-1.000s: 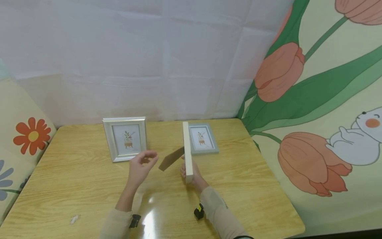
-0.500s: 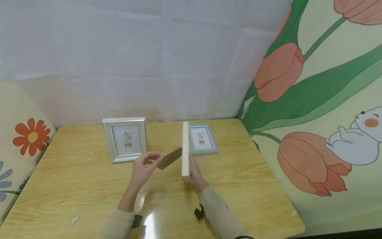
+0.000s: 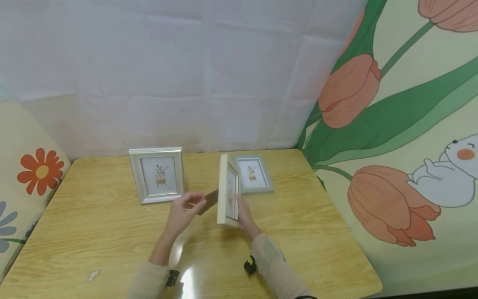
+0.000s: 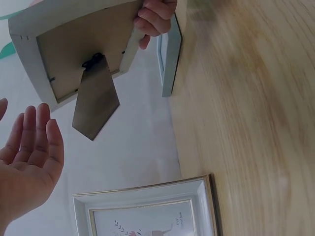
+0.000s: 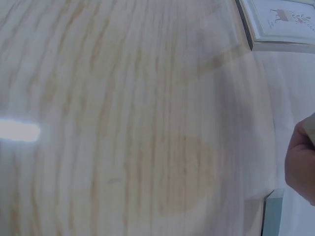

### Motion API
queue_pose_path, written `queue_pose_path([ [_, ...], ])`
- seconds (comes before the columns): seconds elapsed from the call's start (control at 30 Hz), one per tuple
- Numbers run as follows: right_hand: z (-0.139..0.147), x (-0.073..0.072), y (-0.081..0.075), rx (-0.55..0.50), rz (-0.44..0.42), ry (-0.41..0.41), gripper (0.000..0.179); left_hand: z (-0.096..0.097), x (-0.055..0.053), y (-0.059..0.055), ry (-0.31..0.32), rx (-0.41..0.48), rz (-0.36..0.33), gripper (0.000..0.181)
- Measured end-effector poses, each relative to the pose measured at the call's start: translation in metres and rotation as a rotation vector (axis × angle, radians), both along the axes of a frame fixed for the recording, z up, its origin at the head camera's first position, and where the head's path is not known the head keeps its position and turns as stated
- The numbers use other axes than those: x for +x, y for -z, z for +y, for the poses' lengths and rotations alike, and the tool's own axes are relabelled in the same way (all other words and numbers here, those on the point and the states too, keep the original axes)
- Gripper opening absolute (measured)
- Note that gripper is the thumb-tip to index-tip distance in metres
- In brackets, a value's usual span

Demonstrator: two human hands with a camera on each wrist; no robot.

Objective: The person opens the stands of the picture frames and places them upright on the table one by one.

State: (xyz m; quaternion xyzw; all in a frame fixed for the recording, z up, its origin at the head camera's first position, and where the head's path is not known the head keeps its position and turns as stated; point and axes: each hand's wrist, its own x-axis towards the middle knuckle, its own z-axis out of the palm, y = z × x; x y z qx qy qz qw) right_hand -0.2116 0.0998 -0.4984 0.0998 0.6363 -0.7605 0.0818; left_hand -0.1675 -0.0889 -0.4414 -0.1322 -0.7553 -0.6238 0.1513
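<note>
In the head view my right hand (image 3: 245,214) grips a cream picture frame (image 3: 222,195) by its lower right edge. The frame is held above the table, turned nearly side-on, its picture facing right. From its brown back a stand leg (image 4: 96,101) juts out towards my left hand (image 3: 182,214). In the left wrist view that hand's fingers are slightly bent, hold nothing, and lie apart from the leg. At the edge of the right wrist view, part of the gripping hand (image 5: 301,164) shows.
A silver picture frame (image 3: 138,178) stands upright at the back left of the wooden table (image 3: 306,232). Behind the held frame is a blue-grey picture frame (image 3: 253,173). A small white scrap (image 3: 93,275) lies near the front left. A white sheet (image 3: 209,83) hangs behind the table.
The held frame has shifted left and turned, so its picture side now shows. My left hand has moved slightly right, towards the stand leg.
</note>
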Motion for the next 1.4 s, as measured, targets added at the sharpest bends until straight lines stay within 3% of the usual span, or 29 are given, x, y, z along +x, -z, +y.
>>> queue_pose_path([
  [0.2,0.001,-0.009,0.02,0.018,0.007,-0.014,0.048,0.003,-0.002,0.007,0.039,-0.005,-0.101,0.024],
  [0.4,0.0,-0.01,0.023,0.035,0.017,0.005,0.049,0.008,-0.002,0.012,0.061,0.002,-0.201,0.029],
  [0.57,-0.001,-0.009,0.023,0.032,0.049,0.02,0.047,0.009,0.0,0.012,0.093,0.001,-0.227,0.03],
  [0.63,-0.001,-0.009,0.024,0.04,0.059,0.024,0.047,0.01,0.001,0.009,0.102,0.001,-0.237,0.03],
  [0.87,0.0,-0.01,0.02,0.051,0.045,0.039,0.046,0.014,0.012,-0.015,0.115,-0.018,-0.262,0.026],
  [0.93,0.0,-0.008,0.015,0.055,0.049,0.04,0.044,0.014,0.012,-0.016,0.111,-0.016,-0.275,0.026],
  [1.0,-0.001,-0.006,0.009,0.064,0.052,0.044,0.043,0.014,0.012,-0.014,0.111,-0.012,-0.276,0.027],
  [1.1,-0.001,-0.005,0.007,0.078,0.053,0.05,0.042,0.012,0.008,-0.002,0.1,-0.007,-0.282,0.029],
  [1.23,0.001,-0.01,0.016,0.109,0.073,0.051,0.043,0.008,0.001,0.014,0.074,-0.03,-0.274,0.03],
  [1.33,0.002,-0.013,0.022,0.16,0.107,0.04,0.045,0.007,0.001,0.016,0.063,-0.038,-0.259,0.026],
  [1.4,0.004,-0.015,0.024,0.184,0.128,0.029,0.046,0.008,0.004,0.008,0.057,-0.046,-0.258,0.024],
])
